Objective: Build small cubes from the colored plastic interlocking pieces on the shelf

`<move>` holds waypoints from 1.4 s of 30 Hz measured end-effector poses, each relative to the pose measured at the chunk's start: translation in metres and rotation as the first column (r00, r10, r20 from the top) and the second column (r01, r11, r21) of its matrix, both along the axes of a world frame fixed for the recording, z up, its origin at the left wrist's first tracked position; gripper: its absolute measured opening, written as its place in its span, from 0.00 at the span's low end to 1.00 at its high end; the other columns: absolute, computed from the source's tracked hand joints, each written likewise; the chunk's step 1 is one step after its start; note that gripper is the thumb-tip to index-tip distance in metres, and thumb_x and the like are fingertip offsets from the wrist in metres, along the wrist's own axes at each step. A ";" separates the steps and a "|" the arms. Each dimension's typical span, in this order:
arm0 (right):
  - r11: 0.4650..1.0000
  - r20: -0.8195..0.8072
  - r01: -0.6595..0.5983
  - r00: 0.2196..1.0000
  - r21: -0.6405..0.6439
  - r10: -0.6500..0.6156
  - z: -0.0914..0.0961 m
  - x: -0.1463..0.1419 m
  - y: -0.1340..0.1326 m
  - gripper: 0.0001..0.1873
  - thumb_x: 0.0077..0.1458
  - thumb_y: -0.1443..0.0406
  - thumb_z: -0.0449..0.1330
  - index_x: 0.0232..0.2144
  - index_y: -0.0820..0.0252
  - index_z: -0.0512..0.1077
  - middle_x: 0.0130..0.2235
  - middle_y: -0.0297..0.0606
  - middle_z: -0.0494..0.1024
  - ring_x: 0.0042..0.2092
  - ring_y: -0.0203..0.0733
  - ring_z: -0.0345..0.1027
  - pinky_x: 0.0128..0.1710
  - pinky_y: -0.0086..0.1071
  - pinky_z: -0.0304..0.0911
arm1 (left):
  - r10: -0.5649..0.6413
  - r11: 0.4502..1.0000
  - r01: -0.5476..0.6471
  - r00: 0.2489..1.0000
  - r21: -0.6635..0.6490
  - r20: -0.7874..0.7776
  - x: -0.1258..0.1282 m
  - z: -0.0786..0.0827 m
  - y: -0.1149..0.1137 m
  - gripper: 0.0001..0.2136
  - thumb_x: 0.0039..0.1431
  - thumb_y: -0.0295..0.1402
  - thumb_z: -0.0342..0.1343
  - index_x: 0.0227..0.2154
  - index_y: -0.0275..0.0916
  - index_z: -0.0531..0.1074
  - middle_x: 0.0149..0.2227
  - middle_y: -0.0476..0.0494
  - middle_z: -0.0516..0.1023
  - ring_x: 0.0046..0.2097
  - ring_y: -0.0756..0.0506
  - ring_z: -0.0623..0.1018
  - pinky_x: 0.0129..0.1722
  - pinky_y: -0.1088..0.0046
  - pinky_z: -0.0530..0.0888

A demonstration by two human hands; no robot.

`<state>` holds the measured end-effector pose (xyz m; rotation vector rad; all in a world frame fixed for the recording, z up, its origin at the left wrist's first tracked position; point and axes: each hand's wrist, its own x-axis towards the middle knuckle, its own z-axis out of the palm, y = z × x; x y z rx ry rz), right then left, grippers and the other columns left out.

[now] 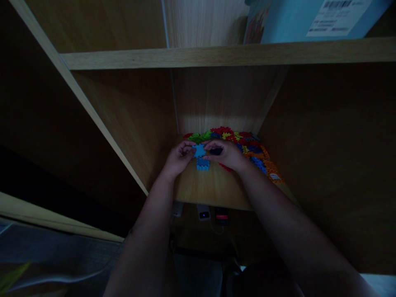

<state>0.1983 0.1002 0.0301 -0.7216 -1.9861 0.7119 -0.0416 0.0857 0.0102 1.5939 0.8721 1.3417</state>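
Observation:
Between my two hands is a light-blue interlocking puzzle piece (199, 150) with notched edges. My left hand (180, 157) pinches its left side with thumb and fingers. On the other side, my right hand (225, 153) has its fingers curled at the piece's right edge. Just below the held piece, a blue block built of notched pieces (203, 164) rests on the wooden shelf (213, 187). Whether the held piece touches that block I cannot tell. A heap of red, green, yellow, blue and orange notched pieces (227, 133) lies behind and to the right of my hands.
Wooden side panels close in the compartment left and right. An upper shelf edge (198, 57) runs across above, with a light-blue box (287, 24) on it. Below the shelf sit a white device with a small screen (203, 213) and a dark device with a red display (222, 216).

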 end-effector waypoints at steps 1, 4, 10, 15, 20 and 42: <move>1.000 0.004 0.003 1.000 0.000 -0.003 0.000 0.000 0.000 0.20 0.51 0.50 0.77 0.40 0.51 0.79 0.55 0.40 0.84 0.53 0.51 0.79 0.58 0.50 0.74 | -0.006 1.000 0.006 1.000 -0.007 0.000 0.000 -0.001 0.000 0.16 0.62 0.43 0.68 0.46 0.41 0.75 0.30 0.52 0.77 0.28 0.52 0.73 0.30 0.76 0.69; 1.000 0.013 0.004 1.000 0.026 -0.005 0.001 0.000 -0.001 0.20 0.51 0.50 0.77 0.41 0.50 0.78 0.54 0.40 0.84 0.51 0.50 0.80 0.57 0.50 0.74 | -0.022 0.999 0.022 1.000 -0.027 0.009 -0.001 -0.002 0.001 0.16 0.61 0.42 0.68 0.47 0.41 0.75 0.32 0.51 0.78 0.28 0.52 0.73 0.30 0.75 0.70; 0.997 0.066 0.030 0.997 0.073 -0.035 0.005 0.001 -0.004 0.21 0.51 0.50 0.76 0.41 0.50 0.76 0.52 0.39 0.84 0.48 0.49 0.78 0.53 0.48 0.74 | -0.065 0.997 0.065 0.998 -0.031 0.002 -0.002 -0.003 0.001 0.17 0.62 0.43 0.67 0.49 0.41 0.75 0.33 0.50 0.79 0.30 0.51 0.75 0.32 0.74 0.72; 0.996 0.142 0.066 0.987 0.065 -0.075 0.003 0.010 0.004 0.21 0.51 0.50 0.76 0.38 0.51 0.72 0.47 0.39 0.83 0.45 0.48 0.75 0.47 0.45 0.72 | 0.014 0.999 -0.012 0.999 0.042 -0.034 -0.001 -0.005 0.003 0.21 0.63 0.47 0.67 0.52 0.41 0.73 0.39 0.45 0.83 0.39 0.46 0.81 0.42 0.68 0.77; 0.997 0.199 0.076 0.977 -0.001 -0.074 -0.005 0.022 0.009 0.22 0.51 0.48 0.75 0.34 0.51 0.71 0.38 0.36 0.80 0.40 0.46 0.72 0.42 0.41 0.69 | 0.031 0.993 -0.011 0.986 0.120 -0.161 -0.006 -0.010 0.003 0.27 0.59 0.49 0.71 0.54 0.40 0.72 0.51 0.37 0.82 0.54 0.40 0.81 0.60 0.56 0.74; 0.997 0.342 0.017 0.940 -0.071 0.008 -0.010 0.018 0.003 0.20 0.50 0.49 0.74 0.34 0.53 0.73 0.37 0.34 0.80 0.38 0.44 0.71 0.40 0.36 0.65 | -0.137 0.980 0.181 0.910 0.078 -0.391 -0.011 -0.022 0.005 0.34 0.50 0.38 0.76 0.60 0.44 0.73 0.56 0.38 0.80 0.58 0.38 0.78 0.60 0.57 0.74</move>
